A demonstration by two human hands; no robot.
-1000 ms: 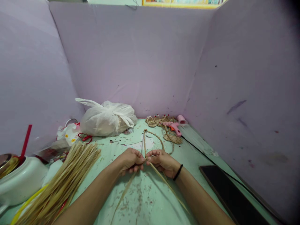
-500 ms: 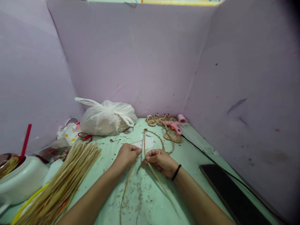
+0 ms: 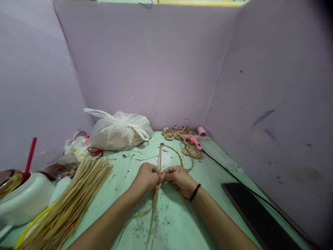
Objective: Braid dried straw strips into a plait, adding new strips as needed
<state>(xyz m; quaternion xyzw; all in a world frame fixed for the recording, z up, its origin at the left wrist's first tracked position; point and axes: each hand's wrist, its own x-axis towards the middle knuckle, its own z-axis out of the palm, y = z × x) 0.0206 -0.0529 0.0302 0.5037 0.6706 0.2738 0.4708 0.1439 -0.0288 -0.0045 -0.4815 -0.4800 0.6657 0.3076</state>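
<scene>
Fingertips [image 3: 157,176] pressed together, your left hand [image 3: 147,177] and right hand [image 3: 180,179] meet knuckle to knuckle at the middle of the green table [image 3: 221,163], pinching the near end of a braided cord [image 3: 160,156]. The cord runs away from you in a thin loop toward the far wall. From under your grip, loose straw strands [image 3: 155,205] trail back over the tabletop toward you.

The material looks light, dry and flat. It is probably springy enough to slip loose if the pinch eases, and brittle enough to crack if folded hard. The safest hold seems to be right where braid gives way to loose strand, close and firm, with thumbs on top.

A bundle of straw strips [image 3: 70,201] lies by your left forearm. A white plastic bag [image 3: 118,130], coiled braids [image 3: 192,152] and a pink glue gun [image 3: 193,140] sit well apart at the back.
</scene>
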